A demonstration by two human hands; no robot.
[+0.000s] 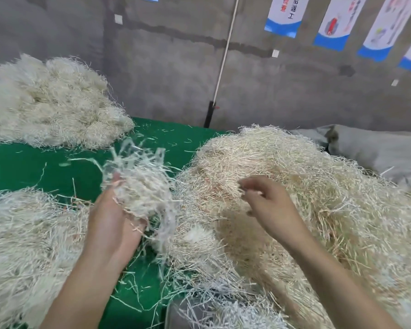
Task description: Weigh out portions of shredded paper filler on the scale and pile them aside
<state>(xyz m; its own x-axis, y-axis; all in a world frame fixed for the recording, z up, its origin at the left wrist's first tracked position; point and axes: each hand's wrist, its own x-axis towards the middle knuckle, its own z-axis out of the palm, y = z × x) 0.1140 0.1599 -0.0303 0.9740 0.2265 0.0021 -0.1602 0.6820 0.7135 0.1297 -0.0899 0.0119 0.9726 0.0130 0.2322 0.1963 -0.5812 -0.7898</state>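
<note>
My left hand (112,222) is palm up and holds a clump of pale shredded paper filler (144,186) above the green table (33,169). Over the big heap of filler (306,193) on the right, my right hand (268,203) hovers with its fingers curled and a few strands pinched at the fingertips. At the bottom centre a grey flat corner (176,314), possibly the scale, peeks out from under loose strands; no display shows.
A second pile of filler (22,245) lies at the near left and a third pile (55,103) at the far left. A grey sack (377,150) sits behind the big heap. A concrete wall with posters (337,20) stands behind the table.
</note>
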